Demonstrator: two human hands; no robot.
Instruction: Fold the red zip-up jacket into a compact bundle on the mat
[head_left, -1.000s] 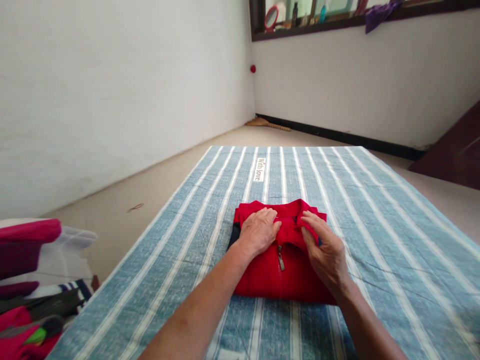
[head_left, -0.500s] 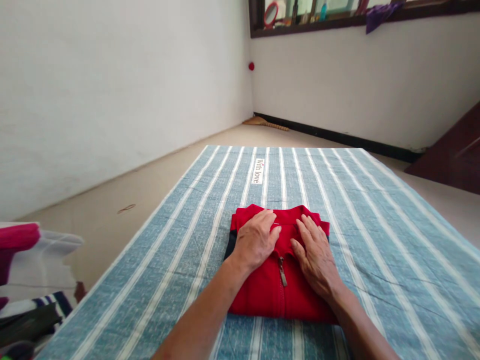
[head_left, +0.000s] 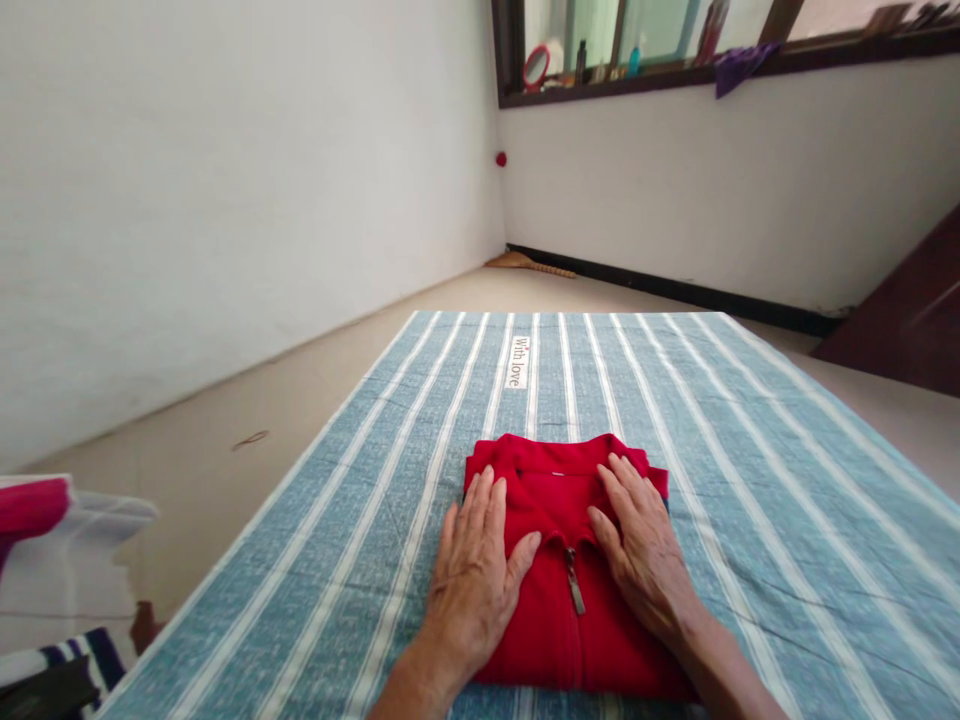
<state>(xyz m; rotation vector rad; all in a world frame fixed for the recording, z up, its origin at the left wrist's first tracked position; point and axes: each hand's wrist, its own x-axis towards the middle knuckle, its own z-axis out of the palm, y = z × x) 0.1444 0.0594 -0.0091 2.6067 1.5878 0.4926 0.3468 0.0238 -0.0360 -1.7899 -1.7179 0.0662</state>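
Observation:
A folded red zip-up jacket lies flat near the front of a table covered by a blue-and-white striped cloth. Its collar faces away from me, and a metal zipper pull hangs below the neck opening. My left hand rests flat on the jacket's left side, fingers stretched out and thumb apart. On the right side of the jacket lies my right hand, also open, its fingertips near the collar. Neither hand grasps the fabric.
A "With love" label marks the cloth's far part. Clothes, including a pink garment, are piled at the lower left. A broom lies on the floor in the far corner. A dark red panel stands at right.
My left hand has moved from the collar to the jacket's left side and spread flatter. My right hand stays on the right side. The view has tilted slightly upward.

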